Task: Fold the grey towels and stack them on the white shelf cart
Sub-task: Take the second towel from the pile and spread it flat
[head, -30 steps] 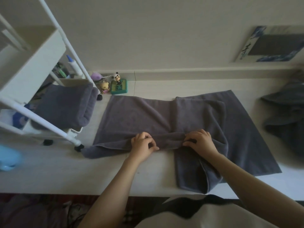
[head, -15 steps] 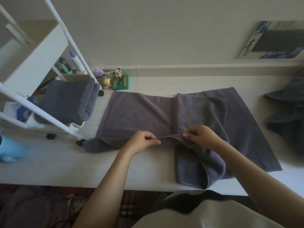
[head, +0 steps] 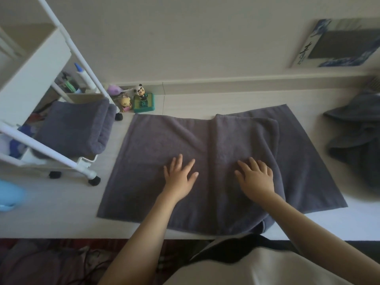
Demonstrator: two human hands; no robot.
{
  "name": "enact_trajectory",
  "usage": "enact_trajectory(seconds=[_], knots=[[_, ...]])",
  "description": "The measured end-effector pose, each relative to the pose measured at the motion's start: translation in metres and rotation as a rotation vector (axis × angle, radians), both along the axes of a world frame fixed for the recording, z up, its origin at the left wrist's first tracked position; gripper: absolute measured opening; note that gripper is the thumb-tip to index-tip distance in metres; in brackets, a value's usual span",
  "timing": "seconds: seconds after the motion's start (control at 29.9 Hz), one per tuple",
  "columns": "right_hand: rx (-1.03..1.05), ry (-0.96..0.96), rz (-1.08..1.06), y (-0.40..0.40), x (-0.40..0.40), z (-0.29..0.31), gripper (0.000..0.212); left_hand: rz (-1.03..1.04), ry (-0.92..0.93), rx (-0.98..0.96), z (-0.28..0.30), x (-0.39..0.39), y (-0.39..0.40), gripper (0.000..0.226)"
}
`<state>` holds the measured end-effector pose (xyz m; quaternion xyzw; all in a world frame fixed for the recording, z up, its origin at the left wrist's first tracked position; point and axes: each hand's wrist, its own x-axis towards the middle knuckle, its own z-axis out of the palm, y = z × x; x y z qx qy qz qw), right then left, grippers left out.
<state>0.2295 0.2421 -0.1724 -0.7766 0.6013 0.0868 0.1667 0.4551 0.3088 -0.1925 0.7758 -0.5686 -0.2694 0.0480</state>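
Observation:
A grey towel (head: pixel 160 145) lies spread on the white table, its right part doubled over in layers and its near edge reaching the table's front. My left hand (head: pixel 180 176) rests flat on it, fingers apart. My right hand (head: pixel 255 177) lies flat on the doubled part, fingers spread too. A folded grey towel (head: pixel 76 126) sits on the lower tray of the white shelf cart (head: pixel 35 64) at the left. More grey towels (head: pixel 357 136) lie crumpled at the right edge.
Small toy figures (head: pixel 141 97) stand by the wall behind the towel. A blue cup (head: pixel 10 194) sits at the far left. The cart's black wheels (head: pixel 94 181) rest on the table near the towel's left side. A picture (head: pixel 339 42) leans on the wall.
Both hands were pinching the towel's near edge; they pulled it toward me, let go and now lie flat on the spread towel.

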Motion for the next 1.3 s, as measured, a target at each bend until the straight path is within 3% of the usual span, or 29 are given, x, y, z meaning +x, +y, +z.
enact_trajectory(seconds=[0.13,0.4,0.54,0.64,0.8,0.9,1.1,1.24,1.3], knots=[[0.089,0.034,-0.001,-0.004,-0.003,-0.020,0.056,0.017,-0.239,0.070,-0.024,-0.006,0.008,0.065],[0.041,-0.073,0.046,-0.054,0.018,-0.013,0.049,0.180,-0.231,0.131,-0.023,0.001,-0.008,0.065],[-0.268,-0.259,-0.296,-0.068,-0.011,-0.005,0.040,0.206,-0.159,0.121,-0.014,-0.003,-0.019,0.064],[-0.216,-0.226,-0.571,-0.083,-0.059,-0.011,0.048,0.205,-0.128,0.074,-0.008,-0.017,-0.026,0.063],[-0.097,-0.098,-0.825,-0.093,-0.120,-0.020,0.060,0.126,-0.037,-0.019,0.010,-0.054,-0.053,0.059],[-0.047,-0.097,-0.876,-0.094,-0.143,-0.030,0.059,0.051,0.028,-0.042,0.023,-0.085,-0.077,0.057],[0.032,-0.382,-0.743,-0.091,-0.159,-0.021,0.032,-0.088,0.087,-0.120,0.045,-0.150,-0.116,0.055],[-0.017,-0.341,-0.721,-0.080,-0.152,-0.025,0.045,-0.163,0.112,-0.109,0.050,-0.189,-0.138,0.053],[0.022,-0.320,-0.713,-0.081,-0.153,-0.029,0.038,-0.189,0.124,-0.073,0.049,-0.205,-0.144,0.053]])
